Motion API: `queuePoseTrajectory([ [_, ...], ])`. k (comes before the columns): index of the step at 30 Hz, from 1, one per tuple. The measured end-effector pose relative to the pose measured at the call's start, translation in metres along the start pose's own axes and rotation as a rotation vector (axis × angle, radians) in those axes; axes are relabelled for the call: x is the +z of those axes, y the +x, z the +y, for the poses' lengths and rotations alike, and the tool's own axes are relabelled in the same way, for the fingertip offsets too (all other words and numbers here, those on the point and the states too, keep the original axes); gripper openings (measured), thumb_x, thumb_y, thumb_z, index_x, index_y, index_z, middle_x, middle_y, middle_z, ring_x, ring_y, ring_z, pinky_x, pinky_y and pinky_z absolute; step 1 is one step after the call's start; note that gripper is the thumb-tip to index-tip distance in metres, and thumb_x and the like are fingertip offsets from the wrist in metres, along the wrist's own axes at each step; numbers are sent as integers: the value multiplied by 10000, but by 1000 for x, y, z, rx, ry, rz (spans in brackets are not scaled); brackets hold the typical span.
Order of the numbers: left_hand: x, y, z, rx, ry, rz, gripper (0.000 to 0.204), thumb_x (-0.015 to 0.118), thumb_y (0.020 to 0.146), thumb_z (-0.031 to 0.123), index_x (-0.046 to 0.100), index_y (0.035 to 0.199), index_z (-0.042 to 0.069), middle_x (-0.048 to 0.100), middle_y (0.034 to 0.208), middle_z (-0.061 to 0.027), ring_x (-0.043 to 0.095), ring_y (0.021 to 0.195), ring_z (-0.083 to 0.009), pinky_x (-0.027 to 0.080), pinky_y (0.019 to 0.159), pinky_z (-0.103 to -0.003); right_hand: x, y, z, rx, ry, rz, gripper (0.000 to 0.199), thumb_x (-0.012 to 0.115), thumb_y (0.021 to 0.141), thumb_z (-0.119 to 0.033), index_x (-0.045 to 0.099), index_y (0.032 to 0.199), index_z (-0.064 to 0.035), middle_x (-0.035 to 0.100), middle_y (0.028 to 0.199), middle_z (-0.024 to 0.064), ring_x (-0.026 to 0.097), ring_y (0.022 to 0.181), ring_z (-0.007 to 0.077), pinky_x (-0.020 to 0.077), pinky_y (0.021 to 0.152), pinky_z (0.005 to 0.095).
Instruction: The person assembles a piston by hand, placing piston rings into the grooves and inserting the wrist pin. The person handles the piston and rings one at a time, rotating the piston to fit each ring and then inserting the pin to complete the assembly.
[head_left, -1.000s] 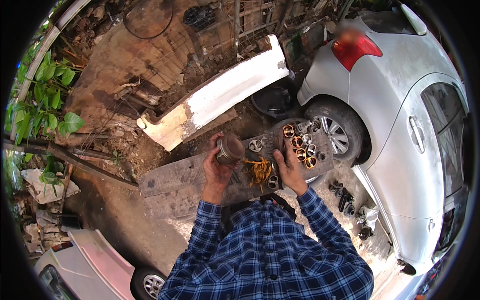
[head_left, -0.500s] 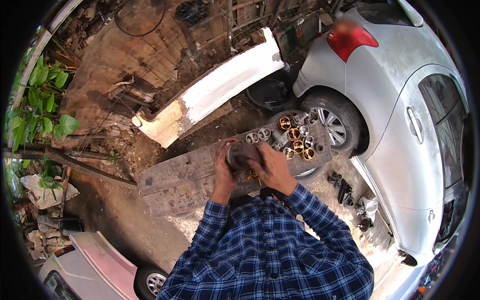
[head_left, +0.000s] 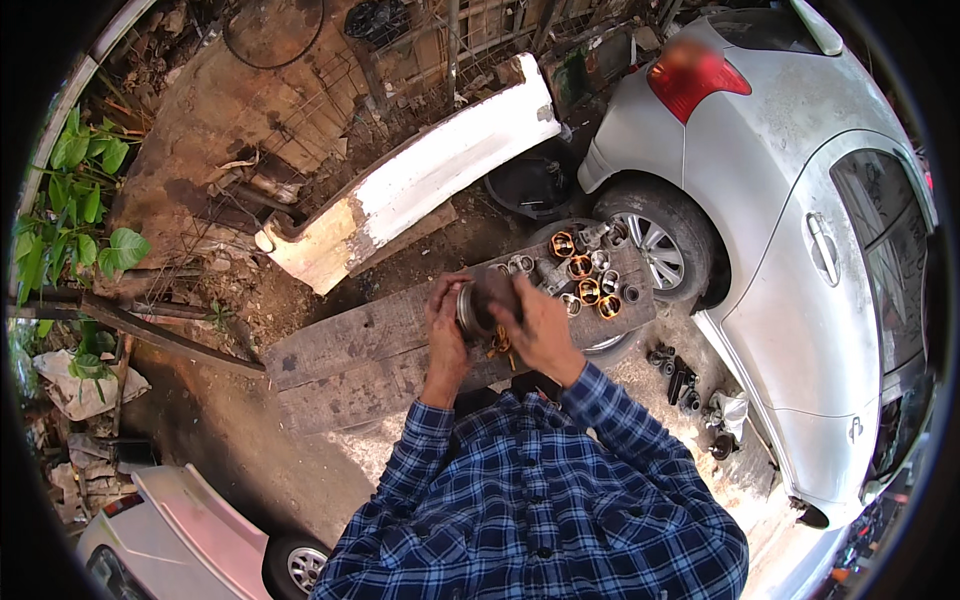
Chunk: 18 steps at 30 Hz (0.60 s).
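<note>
A large dark brown piston (head_left: 492, 297), with bright metal ring bands round its left end, is held on its side between my two hands. Cupped against the banded end is my left hand (head_left: 446, 325), fingers curled over it. My right hand (head_left: 545, 328) grips the dark skirt from the right, with the thumb on its near side. Below the piston, something small and orange (head_left: 499, 344) shows only in part. Beyond my right hand stand several small ring-shaped metal parts (head_left: 588, 291), some silver and some orange-rimmed, on the wooden bench.
The worn plank bench (head_left: 340, 360) runs across in front of me. A silver car (head_left: 770, 200) stands close on the right, with dark metal parts (head_left: 685, 385) on the ground beside it. A white bumper-like panel (head_left: 440, 160) lies beyond the bench; a pinkish car (head_left: 190, 530) is at lower left.
The piston has turned slightly in my hands, and my right hand has shifted a little over its skirt. The whole view has moved slightly.
</note>
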<state>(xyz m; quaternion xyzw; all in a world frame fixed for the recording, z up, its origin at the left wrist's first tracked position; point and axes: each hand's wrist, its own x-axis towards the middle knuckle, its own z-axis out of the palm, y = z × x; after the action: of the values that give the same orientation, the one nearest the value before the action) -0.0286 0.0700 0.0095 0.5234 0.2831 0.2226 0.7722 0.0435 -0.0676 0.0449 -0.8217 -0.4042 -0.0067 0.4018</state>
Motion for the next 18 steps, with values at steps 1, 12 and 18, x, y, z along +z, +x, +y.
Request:
queuePoseTrajectory([
  [1,0,0,-1,54,-62,39,214,497,988,254,610,1008,73,612,998,-37,634,913,-144,554,760,-277,2,0,1,64,-16,59,514,692,896,-347,518,1212,19,681,902,214,676,732,378,533,579,405],
  [12,-8,0,8,212,53,-10,252,532,1004,298,565,1138,87,548,1134,-55,536,1090,-186,478,925,-345,34,-20,61,196,110,62,527,605,965,-359,502,1261,64,659,859,265,649,761,431,503,656,444],
  [18,-31,-1,15,37,-240,-87,437,640,953,198,411,1323,163,463,1264,-72,478,1164,-193,422,983,-359,38,-45,75,391,330,100,661,536,1008,-395,440,1329,174,655,1040,328,681,976,358,504,849,410],
])
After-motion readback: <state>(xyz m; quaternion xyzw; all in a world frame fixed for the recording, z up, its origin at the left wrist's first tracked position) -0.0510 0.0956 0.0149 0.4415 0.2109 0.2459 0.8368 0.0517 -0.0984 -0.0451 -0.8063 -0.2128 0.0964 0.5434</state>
